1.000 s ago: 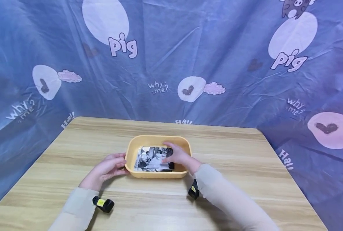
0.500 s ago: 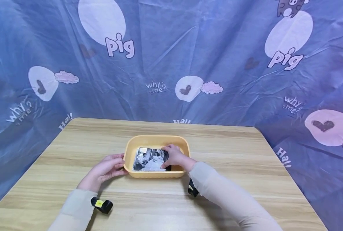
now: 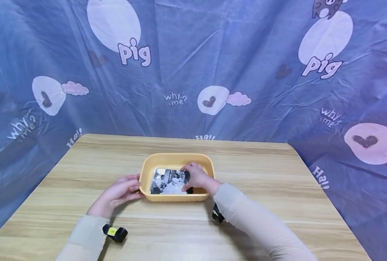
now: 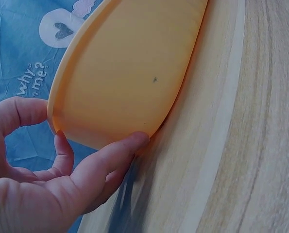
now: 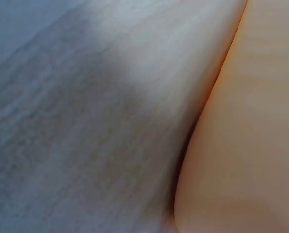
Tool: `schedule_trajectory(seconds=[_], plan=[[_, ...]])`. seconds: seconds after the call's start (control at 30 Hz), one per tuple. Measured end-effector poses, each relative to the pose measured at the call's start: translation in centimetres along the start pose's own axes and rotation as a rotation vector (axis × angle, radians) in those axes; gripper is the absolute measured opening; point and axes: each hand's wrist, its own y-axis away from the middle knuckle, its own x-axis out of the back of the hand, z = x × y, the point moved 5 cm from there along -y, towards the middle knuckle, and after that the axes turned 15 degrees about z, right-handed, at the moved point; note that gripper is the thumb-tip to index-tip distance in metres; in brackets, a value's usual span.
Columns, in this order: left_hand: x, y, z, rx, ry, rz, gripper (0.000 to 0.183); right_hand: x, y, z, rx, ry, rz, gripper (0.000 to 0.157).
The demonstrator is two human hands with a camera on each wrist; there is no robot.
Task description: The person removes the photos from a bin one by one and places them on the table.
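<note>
A yellow plastic basin (image 3: 154, 197) sits on the table, with a stack of black-and-white photographs (image 3: 170, 183) lying flat inside. My left hand (image 3: 124, 190) holds the basin's left end; in the left wrist view, the hand (image 4: 52, 179) has fingertips at the rim and against the lower outer wall. Inside the basin, my right hand (image 3: 200, 178) spans the right part of the stack, thumb at the near edge and fingers at the far edge, gripping it. The right wrist view has only the basin's outer wall (image 5: 241, 145) beside the table, so the hand is hidden there.
The wood-grain table (image 3: 262, 174) extends on every side of the basin. A blue printed cloth (image 3: 180, 72) hangs behind the table and along its sides. A black wrist camera (image 3: 116, 233) is strapped to the left sleeve.
My right hand has lowered and closed its thumb and fingers on the edges of the photographs, which have shifted slightly in the basin. The left hand keeps its place on the basin.
</note>
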Motion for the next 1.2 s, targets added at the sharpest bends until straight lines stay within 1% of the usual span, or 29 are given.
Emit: schedule_trajectory(seconds=[0.17,0.3,0.4,0.43,0.57,0.63,0.67,0.7,0.87,0.97,1.07,1.2], plan=[[0.0,0.0,0.0,-0.005,-0.012,-0.003,0.067,0.0,-0.1,0.1,-0.025,-0.015,0.013,0.068],[-0.1,0.1,0.0,-0.002,-0.018,0.006,0.068,-0.1,-0.1,0.3,-0.038,-0.043,0.016,0.067],[-0.2,0.2,0.0,-0.001,-0.026,0.011,0.068,-0.1,0.0,0.2,-0.025,-0.041,0.022,0.067],[-0.2,0.2,0.0,-0.001,-0.029,0.012,0.068,-0.5,-0.2,0.6,0.003,-0.027,0.033,0.068],[-0.2,0.3,0.0,0.001,-0.030,0.019,0.068,-0.2,-0.1,0.2,0.029,0.006,0.035,0.071],[-0.2,0.3,0.1,-0.001,-0.029,0.020,0.068,-0.2,0.0,0.1,0.028,0.007,0.035,0.073],[-0.2,0.3,0.1,-0.002,-0.028,0.020,0.068,0.2,0.2,-0.4,0.004,-0.001,0.025,0.073],[-0.2,0.3,0.1,-0.003,-0.027,0.019,0.068,0.2,0.2,-0.4,0.002,0.000,0.024,0.074],[-0.2,0.4,0.2,-0.008,-0.024,0.011,0.068,0.2,0.3,-0.6,0.008,0.013,0.032,0.074],[-0.2,0.5,0.2,-0.015,-0.025,0.003,0.068,0.3,0.3,-0.7,0.026,0.011,0.040,0.075],[-0.2,0.5,0.3,-0.019,-0.025,-0.003,0.067,0.5,0.3,-0.8,0.048,0.002,0.066,0.074],[-0.3,0.3,0.2,-0.017,-0.023,-0.001,0.067,0.8,0.2,-0.7,0.059,-0.034,0.118,0.064]])
